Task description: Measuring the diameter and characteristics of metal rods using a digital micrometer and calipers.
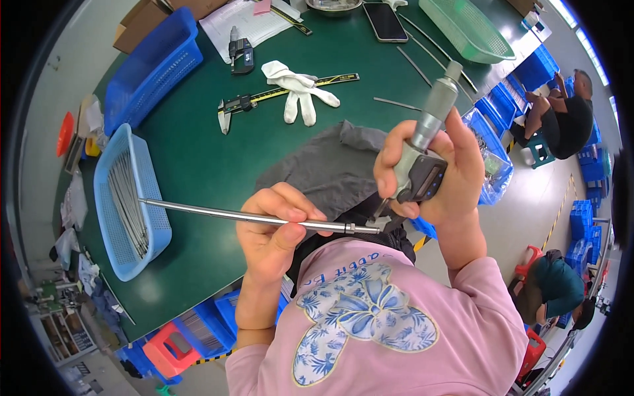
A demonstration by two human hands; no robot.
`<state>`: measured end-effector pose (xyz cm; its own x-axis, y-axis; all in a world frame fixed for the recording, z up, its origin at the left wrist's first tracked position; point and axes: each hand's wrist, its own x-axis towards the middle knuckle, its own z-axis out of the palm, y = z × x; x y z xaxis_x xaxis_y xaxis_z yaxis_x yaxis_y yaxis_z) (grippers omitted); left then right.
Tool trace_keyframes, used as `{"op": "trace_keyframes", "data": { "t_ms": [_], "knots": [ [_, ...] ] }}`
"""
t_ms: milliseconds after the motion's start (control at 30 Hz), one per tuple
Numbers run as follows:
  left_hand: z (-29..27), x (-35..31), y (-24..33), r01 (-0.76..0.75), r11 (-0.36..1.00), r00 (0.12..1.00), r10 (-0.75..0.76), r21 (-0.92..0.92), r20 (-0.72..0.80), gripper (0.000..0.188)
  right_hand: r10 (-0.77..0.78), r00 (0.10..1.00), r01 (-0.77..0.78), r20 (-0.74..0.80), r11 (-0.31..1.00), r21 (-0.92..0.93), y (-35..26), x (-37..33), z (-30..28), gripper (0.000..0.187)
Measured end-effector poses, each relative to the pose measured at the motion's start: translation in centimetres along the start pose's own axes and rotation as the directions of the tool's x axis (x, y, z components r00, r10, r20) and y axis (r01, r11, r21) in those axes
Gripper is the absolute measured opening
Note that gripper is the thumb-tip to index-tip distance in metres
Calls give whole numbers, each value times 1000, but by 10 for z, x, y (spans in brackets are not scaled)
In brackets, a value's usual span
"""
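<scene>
My left hand (274, 228) pinches a slim metal rod (198, 209) between thumb and fingers. The rod lies nearly level, its long end reaching left over a light blue basket (111, 254) that holds several similar rods (125, 195). In my right hand (456, 168) is a digital micrometer (422, 168), its thimble pointing up and its small display facing me. The micrometer's jaw end hangs close to the stepped right tip of the rod; whether they touch I cannot tell. A grey cloth (310, 168) lies on the table edge behind my hands.
On the green table (191, 264) are a caliper (241, 103), a white glove (300, 89), another micrometer (241, 54), a phone (386, 22) and loose thin rods (415, 66). A blue basket (152, 66) stands far left, a green one (465, 30) far right. Two people sit at right.
</scene>
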<state>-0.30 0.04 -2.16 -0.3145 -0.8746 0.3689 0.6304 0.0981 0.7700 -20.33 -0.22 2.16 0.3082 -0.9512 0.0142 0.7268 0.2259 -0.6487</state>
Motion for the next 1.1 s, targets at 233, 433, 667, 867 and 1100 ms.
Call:
{"op": "trace_keyframes", "data": {
  "t_ms": [233,433,667,867,1100],
  "knots": [
    [0,0,-4,50,999,998,-50,0,26,15,66,997,-63,26,992,-108,0,2,8,65],
    [0,0,-3,83,996,996,-82,-15,37,15,64,996,-59,56,995,-87,0,2,10,64],
    [0,-2,-5,139,990,990,-138,-26,24,14,131,990,-128,54,991,-45,2,5,14,64],
    [1,-1,-6,140,990,990,-140,4,29,15,146,989,-146,-5,987,-73,2,6,16,66],
    [2,-3,-5,143,990,989,-143,10,31,16,129,990,-124,47,988,-97,3,5,13,70]
  ]
}}
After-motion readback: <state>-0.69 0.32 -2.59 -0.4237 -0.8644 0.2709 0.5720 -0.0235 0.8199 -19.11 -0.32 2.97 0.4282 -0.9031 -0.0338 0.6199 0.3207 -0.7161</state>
